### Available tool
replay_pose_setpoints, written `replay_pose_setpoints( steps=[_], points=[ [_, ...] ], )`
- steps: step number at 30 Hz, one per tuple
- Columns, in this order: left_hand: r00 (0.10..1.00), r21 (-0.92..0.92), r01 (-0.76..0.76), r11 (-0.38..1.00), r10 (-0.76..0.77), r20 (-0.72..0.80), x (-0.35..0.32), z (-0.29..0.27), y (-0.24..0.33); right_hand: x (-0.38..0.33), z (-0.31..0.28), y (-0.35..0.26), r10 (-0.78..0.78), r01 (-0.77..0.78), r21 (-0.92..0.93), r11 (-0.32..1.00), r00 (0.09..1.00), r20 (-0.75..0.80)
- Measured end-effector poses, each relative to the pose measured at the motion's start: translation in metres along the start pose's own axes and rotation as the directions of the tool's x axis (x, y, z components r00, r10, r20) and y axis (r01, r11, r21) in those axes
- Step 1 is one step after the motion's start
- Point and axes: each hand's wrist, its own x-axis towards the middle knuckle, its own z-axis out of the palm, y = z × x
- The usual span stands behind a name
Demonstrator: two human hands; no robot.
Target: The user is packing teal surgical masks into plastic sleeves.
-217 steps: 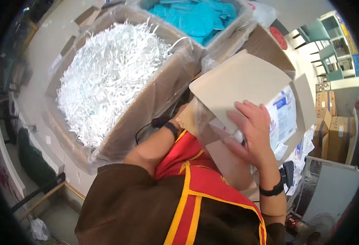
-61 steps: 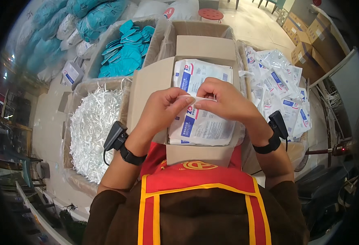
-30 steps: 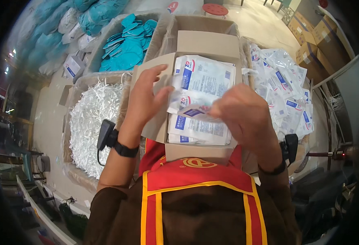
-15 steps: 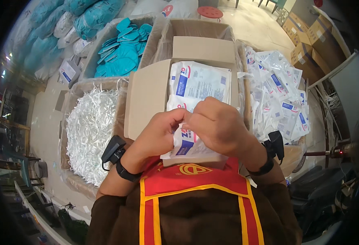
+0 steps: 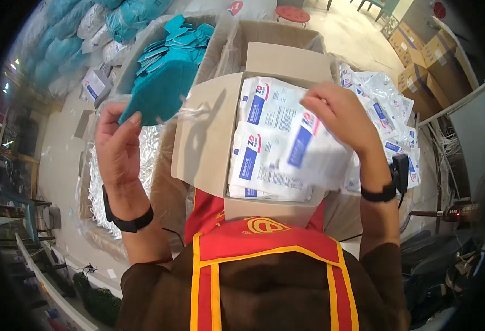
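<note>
Between the thumb and fingers of my left hand (image 5: 122,146) is a teal face mask (image 5: 162,91), held up by its near end in front of the left side of the open carton. Whitish loops or bits of film trail from its right side, too blurred to make out. My right hand (image 5: 339,113) pinches the top of a white printed packet (image 5: 314,146), which hangs down smeared by motion over the carton's right side. The open cardboard carton (image 5: 206,129) in front of me holds flat white packets (image 5: 253,157) with blue labels, lying in overlapping layers.
Behind at left, a lined box holds a pile of teal masks (image 5: 179,44). White strips (image 5: 102,187) fill the box at left. More white packets (image 5: 383,110) heap in the right box. Brown cartons (image 5: 422,83) stand far right, and a red stool (image 5: 292,15) stands behind.
My hands, together over the carton before, have moved apart. The left now holds up a teal mask at left; the right has swung right with a white packet.
</note>
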Motion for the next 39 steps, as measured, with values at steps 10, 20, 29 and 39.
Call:
replay_pose_setpoints(
  steps=[10, 20, 29, 39],
  points=[
    [0.983, -0.001, 0.167, 0.986, -0.166, 0.073, -0.009, 0.050, -0.024, 0.025, 0.058, 0.029, 0.013, -0.026, -0.264, 0.964, 0.999, -0.051],
    [0.930, 0.549, -0.120, 0.827, -0.101, 0.354, 0.013, 0.118, -0.057, -0.010, 0.021, -0.039, -0.127, 0.105, -0.166, 0.981, 0.983, -0.129],
    [0.926, 0.552, -0.310, 0.774, 0.113, 0.361, 0.005, 0.147, -0.045, 0.001, 0.023, -0.039, -0.226, 0.184, -0.203, 0.962, 0.952, -0.208],
    [0.979, 0.088, 0.128, 0.988, -0.140, 0.149, 0.036, 0.145, -0.049, -0.011, -0.001, -0.086, -0.491, 0.418, -0.356, 0.836, 0.859, -0.144]
  ],
)
